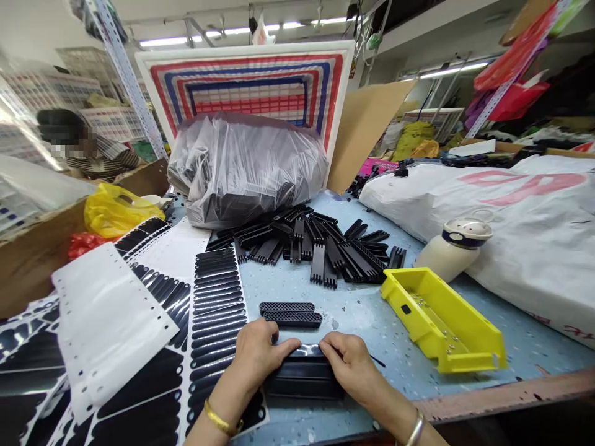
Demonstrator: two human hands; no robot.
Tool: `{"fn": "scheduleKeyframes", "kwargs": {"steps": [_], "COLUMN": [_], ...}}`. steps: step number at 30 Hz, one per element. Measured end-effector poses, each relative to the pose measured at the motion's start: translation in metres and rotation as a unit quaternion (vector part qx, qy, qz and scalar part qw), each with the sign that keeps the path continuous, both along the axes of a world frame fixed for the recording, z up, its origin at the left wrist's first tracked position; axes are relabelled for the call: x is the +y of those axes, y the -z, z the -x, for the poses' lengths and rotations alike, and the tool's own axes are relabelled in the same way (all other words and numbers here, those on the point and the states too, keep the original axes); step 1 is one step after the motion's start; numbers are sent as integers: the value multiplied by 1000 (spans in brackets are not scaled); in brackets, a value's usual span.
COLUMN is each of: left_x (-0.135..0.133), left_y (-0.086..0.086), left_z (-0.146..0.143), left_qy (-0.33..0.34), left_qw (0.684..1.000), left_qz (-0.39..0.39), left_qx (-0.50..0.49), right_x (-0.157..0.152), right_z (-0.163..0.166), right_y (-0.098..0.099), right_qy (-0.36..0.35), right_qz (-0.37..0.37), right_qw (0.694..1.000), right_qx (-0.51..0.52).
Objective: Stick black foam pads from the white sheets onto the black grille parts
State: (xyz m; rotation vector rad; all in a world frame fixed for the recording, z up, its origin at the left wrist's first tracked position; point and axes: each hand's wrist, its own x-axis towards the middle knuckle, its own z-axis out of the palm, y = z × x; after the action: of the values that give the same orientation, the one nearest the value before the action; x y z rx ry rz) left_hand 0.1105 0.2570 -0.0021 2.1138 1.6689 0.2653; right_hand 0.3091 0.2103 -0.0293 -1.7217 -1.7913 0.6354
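Note:
A black plastic block with a ridged front (304,379) lies near the table's front edge. Along its top runs a glossy black strip (307,350). At the strip's left end, my left hand (257,348) has its thumb pressed down and its fingers curled round the piece. My right hand (348,359) pinches the strip's right end between thumb and forefinger. Just beyond my hands lie two black textured oval bars (292,319). Sheets of black adhesive strips (218,291) spread to the left, one reaching under my left forearm.
Black slotted plastic parts (325,248) are heaped behind the bars. A yellow bin (441,322) with small metal pieces stands at right, near a white bottle (453,248) and large white sack (525,217). A plastic-wrapped bundle (255,167) sits at back. Someone (93,148) is at far left.

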Motion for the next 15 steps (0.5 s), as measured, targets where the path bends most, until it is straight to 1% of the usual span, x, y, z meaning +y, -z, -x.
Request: {"fn": "scheduleKeyframes", "kwargs": {"steps": [2, 5, 8, 12, 14, 15], "left_x": [3, 4, -1, -7, -5, -3], "left_y": [3, 6, 1, -7, -7, -5], "left_z": [4, 18, 24, 6, -4, -6], "left_qy": [1, 11, 20, -7, 2, -1], "left_qw": [1000, 999, 998, 998, 998, 996], "left_qz": [10, 4, -7, -38, -6, 13], "left_qx": [-24, -50, -56, -54, -66, -92], "right_x": [1, 3, 6, 10, 12, 13], "right_z": [-2, -4, -3, -4, -7, -10], "right_y": [2, 3, 0, -10, -12, -12], "right_qy": [-4, -8, -18, -53, -67, -81], "right_qz": [-2, -7, -15, -30, -38, -35], "right_qw": [1000, 1000, 999, 998, 996, 996], "right_qx": [-8, -18, -27, -34, -34, -29]}}
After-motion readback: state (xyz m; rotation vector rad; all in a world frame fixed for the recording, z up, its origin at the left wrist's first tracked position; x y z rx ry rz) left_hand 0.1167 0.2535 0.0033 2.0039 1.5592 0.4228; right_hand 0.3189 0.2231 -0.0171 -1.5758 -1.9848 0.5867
